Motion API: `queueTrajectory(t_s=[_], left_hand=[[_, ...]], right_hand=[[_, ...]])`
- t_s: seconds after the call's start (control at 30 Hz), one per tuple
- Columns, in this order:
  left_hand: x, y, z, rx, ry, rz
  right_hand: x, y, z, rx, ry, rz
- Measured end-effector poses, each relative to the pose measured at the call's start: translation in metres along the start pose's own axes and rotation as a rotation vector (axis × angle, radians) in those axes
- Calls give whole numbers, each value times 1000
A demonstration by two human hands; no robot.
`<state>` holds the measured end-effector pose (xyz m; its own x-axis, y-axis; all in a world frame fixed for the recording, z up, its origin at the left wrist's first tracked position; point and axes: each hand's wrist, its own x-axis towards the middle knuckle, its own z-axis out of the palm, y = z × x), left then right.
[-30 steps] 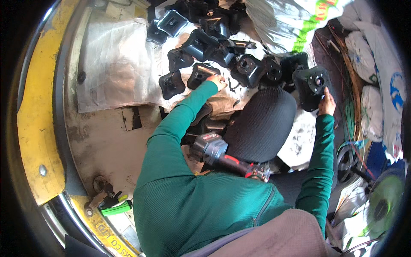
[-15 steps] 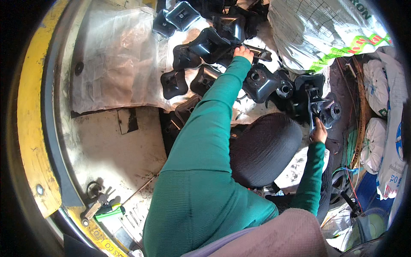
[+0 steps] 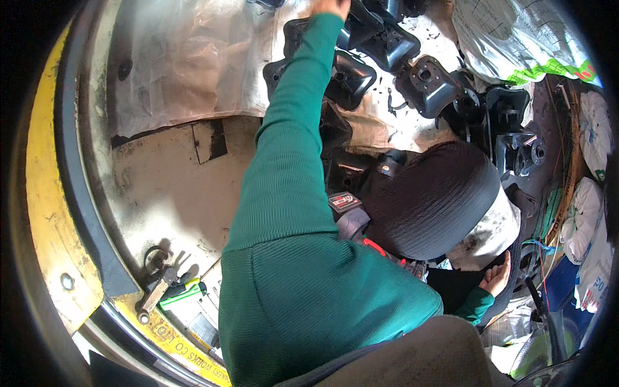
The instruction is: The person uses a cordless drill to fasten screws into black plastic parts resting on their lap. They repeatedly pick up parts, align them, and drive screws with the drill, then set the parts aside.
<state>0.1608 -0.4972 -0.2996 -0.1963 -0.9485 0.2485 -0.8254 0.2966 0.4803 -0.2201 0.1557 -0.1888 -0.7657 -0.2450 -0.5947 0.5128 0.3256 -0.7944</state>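
Observation:
My left hand is stretched to the top edge of the view, among shiny black square-flanged parts. The edge cuts off its fingers, so what they hold is hidden. One black part with round holes lies to the right of that arm, and a dished one rests beside the sleeve. My right hand is low at the right, beside my dark-trousered leg, with its fingers extended and nothing seen in them. Ahead of it, a black part with a round hub lies at the right end of the pile.
A clear plastic sheet covers the upper left. A yellow machine edge curves down the left, near a metal lever and a green-handled tool. White sacks and cables line the right. My bent knee fills the middle.
My left hand has reached farther forward. My right hand has let go of the black part at the right and drawn back beside my leg. The whole view has shifted.

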Motion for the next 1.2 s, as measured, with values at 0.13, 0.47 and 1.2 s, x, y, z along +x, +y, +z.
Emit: queueTrajectory(t_s=[0.13, 0.47, 1.2], left_hand=[[-144, -52, 51, 449, -726, -478], [-256, -9, 59, 299, -752, -251], [-247, 65, -149, 98, -933, -101]], right_hand=[[-23, -5, -1, -36, -4, 2], [-44, -2, -29, 101, -54, -20], [-117, -2, -38, 33, -286, -231]])
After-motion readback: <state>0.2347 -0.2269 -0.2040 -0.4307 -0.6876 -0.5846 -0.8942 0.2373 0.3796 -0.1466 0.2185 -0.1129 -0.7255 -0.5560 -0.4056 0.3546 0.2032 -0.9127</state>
